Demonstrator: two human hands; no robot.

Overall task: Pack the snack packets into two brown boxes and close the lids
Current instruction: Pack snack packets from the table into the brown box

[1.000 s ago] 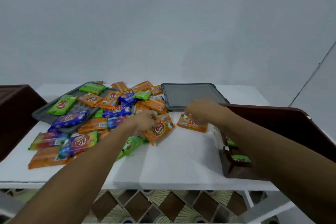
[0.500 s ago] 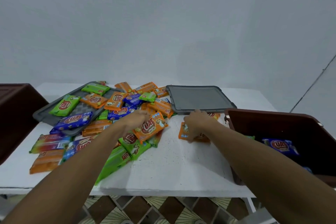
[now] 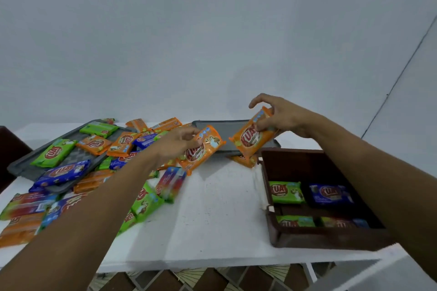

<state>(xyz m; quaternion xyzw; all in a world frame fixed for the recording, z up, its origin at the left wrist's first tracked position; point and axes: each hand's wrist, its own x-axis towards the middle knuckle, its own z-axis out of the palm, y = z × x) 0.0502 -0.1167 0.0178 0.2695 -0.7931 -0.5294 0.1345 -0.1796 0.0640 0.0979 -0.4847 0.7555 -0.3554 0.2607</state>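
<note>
**Desk:** What does the head view give you?

**Operator:** Both hands are loaded. The right hand pinches one orange packet by its upper end, and the packet hangs tilted just above the far left corner of the brown box. The left hand curls round a second orange packet, further left of the box and lifted off the tabletop.

**Desk:** And the box itself?

**Operator:** It is open. A green packet and a blue packet lie flat inside, side by side, and more show along the near wall. The far strip of the box floor looks bare to me.

**Desk:** How would you place these two?

**Operator:** I'd bring the right packet over the box first, level it and lay it flat in that far strip beside the green one, not on top. The left packet would follow once the right hand is out of the way, so the wrists don't cross over the opening. Laying them flat in rows matters, I judge, or the lid won't close.

**Desk:** What is left?

**Operator:** Plenty. The loose packets are heaped well to the left of the box, some on a grey tray, and one orange stray lies just off the box's far left corner.
</note>
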